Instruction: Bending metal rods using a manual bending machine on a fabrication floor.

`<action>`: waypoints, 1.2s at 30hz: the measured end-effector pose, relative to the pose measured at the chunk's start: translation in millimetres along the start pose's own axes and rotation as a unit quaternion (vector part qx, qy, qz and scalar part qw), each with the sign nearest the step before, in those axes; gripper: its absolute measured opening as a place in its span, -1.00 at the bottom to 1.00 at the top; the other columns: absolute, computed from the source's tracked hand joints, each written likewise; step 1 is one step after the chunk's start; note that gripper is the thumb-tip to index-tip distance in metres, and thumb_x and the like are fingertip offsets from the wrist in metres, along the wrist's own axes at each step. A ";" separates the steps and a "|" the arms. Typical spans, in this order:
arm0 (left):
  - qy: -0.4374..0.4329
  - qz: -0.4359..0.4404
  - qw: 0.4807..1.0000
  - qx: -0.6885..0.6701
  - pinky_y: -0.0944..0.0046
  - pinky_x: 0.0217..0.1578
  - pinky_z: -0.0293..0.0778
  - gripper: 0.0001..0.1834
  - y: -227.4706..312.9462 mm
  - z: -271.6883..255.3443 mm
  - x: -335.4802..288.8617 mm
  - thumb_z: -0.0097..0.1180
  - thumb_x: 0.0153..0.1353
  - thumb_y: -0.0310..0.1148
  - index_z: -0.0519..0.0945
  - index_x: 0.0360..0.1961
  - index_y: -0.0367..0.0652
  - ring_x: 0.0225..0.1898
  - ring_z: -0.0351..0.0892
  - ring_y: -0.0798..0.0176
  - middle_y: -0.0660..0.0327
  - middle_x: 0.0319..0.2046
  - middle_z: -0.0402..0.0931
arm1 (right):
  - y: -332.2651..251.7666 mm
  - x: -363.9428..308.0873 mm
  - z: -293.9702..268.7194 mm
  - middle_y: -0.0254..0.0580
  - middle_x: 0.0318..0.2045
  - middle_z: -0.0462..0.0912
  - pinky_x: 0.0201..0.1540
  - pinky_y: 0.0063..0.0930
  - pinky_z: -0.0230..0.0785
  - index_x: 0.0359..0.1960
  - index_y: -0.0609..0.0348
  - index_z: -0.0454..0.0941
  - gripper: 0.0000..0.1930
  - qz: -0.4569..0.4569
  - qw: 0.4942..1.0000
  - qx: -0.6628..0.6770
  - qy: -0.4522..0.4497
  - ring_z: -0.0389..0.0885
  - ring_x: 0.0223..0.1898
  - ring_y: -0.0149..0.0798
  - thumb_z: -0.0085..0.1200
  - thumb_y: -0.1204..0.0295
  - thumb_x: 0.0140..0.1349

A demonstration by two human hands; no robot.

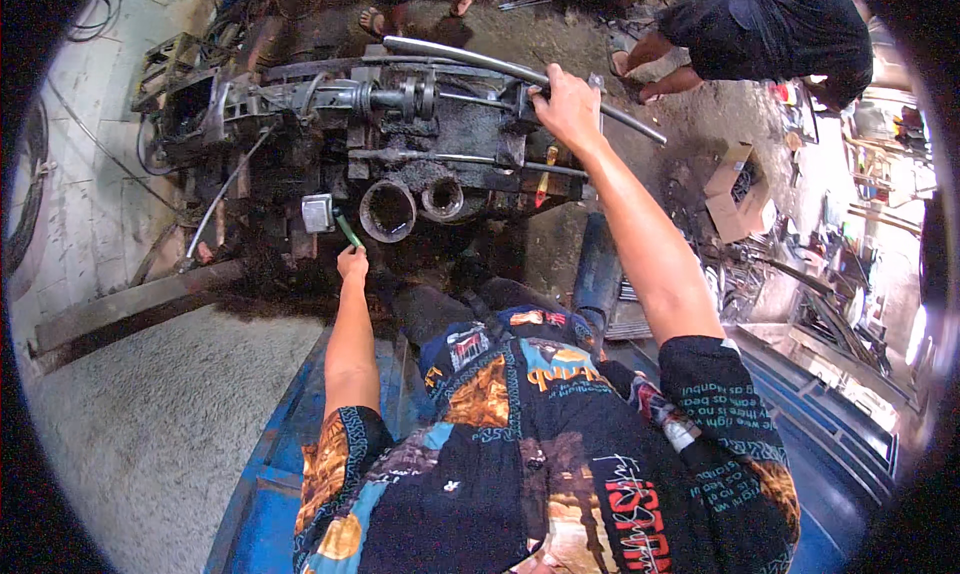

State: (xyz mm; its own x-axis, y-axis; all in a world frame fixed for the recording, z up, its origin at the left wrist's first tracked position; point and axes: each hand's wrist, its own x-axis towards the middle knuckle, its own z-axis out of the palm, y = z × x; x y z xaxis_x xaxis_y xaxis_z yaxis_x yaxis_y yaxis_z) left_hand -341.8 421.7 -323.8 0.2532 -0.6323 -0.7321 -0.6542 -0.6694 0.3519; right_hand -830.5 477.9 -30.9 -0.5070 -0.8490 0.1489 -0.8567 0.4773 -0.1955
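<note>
My right hand [572,109] is wrapped round a long grey metal pipe [460,56], which slants from upper left to lower right across the far side of a greasy dark machine [415,129]. Nearer and to the left, my left hand [352,262] is closed on a green-handled tool [348,231]. A squarish silvery block [317,214] sits at the handle's far end; whether the two are joined I cannot tell. Just right of the tool are a wide round metal ring [387,212] and a smaller ring [442,200], both open-ended. A thin rod [450,158] runs along the machine behind them.
A person in dark clothes [765,34] bends over at the upper right, and another person's foot [372,21] shows at the top. An open cardboard box [735,194] stands right of my forearm. A dark blue cylinder [597,264] and a yellow-orange handle [545,179] are nearby.
</note>
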 end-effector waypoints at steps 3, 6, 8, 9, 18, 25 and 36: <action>0.055 0.064 0.996 0.029 0.06 -0.09 0.48 -0.67 -5.3 6.2 9.9 0.19 0.21 -0.22 0.67 -0.05 -0.14 -0.14 0.65 -0.02 0.04 -0.20 0.67 | -8.8 4.0 -1.0 -0.02 -0.30 0.66 -0.14 0.07 0.37 -0.12 0.13 0.47 -0.62 -0.001 1.000 -0.023 -0.020 0.63 -0.15 0.08 0.16 0.14 0.15; 0.037 0.054 0.996 0.059 0.04 0.03 0.44 -0.54 24.7 12.8 -29.1 0.19 0.19 -0.14 0.59 0.06 -0.15 0.02 0.57 -0.08 -0.01 -0.04 0.60 | 1.3 3.6 2.7 -0.02 -0.31 0.67 -0.12 0.13 0.36 -0.11 0.11 0.49 -0.63 0.018 0.999 -0.028 -0.038 0.64 -0.18 0.08 0.18 0.20 0.11; 0.030 0.025 0.993 0.111 0.05 0.18 0.36 -0.35 30.2 -9.4 -47.7 0.17 0.19 -0.07 0.42 0.23 -0.23 0.20 0.41 -0.11 -0.10 0.16 0.44 | -8.3 8.9 -0.9 -0.02 -0.30 0.68 -0.11 0.13 0.37 -0.10 0.10 0.49 -0.62 0.008 0.998 -0.016 -0.061 0.65 -0.18 0.09 0.19 0.20 0.11; 0.034 0.054 0.987 0.145 0.05 0.19 0.34 -0.32 27.6 -17.7 -54.0 0.15 0.20 -0.08 0.38 0.25 -0.26 0.23 0.37 -0.12 -0.15 0.19 0.39 | -10.4 10.7 -2.5 -0.01 -0.30 0.68 -0.11 0.13 0.39 -0.09 0.10 0.49 -0.61 0.006 0.996 -0.012 -0.087 0.65 -0.18 0.10 0.19 0.20 0.10; 0.164 0.407 0.888 0.140 0.06 -0.11 0.50 -0.73 130.4 -71.9 -206.4 0.14 0.20 -0.31 0.65 -0.16 -0.27 -0.17 0.61 -0.11 -0.06 -0.23 0.63 | 44.3 -0.7 -13.7 0.18 -0.41 0.65 -0.24 0.04 0.49 -0.08 0.14 0.49 -0.58 0.008 0.997 0.010 -0.075 0.65 -0.29 0.19 0.19 0.17 0.10; 0.188 0.730 0.641 0.145 0.04 0.01 0.39 -0.62 320.4 -55.1 -306.9 0.23 0.10 -0.35 0.56 -0.03 -0.19 -0.04 0.46 -0.06 0.02 -0.14 0.50 | 136.1 -21.8 -27.3 0.12 -0.27 0.68 -0.08 -0.03 0.48 -0.19 0.14 0.62 -0.62 0.060 0.984 0.058 -0.157 0.64 -0.16 0.13 0.16 0.17 0.03; 0.006 0.702 0.520 0.487 0.01 -0.23 0.57 -0.78 465.5 13.1 -250.3 0.25 -0.04 -0.22 0.68 -0.44 -0.12 -0.30 0.66 -0.05 0.02 -0.45 0.64 | 152.5 -26.0 -42.6 0.09 -0.29 0.69 -0.12 -0.13 0.54 -0.37 0.19 0.69 -0.71 0.122 0.972 -0.058 -0.190 0.69 -0.21 0.02 0.17 0.24 -0.05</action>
State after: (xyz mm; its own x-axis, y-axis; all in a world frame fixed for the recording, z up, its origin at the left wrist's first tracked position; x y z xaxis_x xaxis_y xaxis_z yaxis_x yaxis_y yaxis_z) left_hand -719.1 273.5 15.6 -0.9599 -0.2390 -0.1462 -0.2508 0.9656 0.0681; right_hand -952.0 582.4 -23.3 -0.6439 -0.7189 -0.2617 -0.7314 0.6788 -0.0652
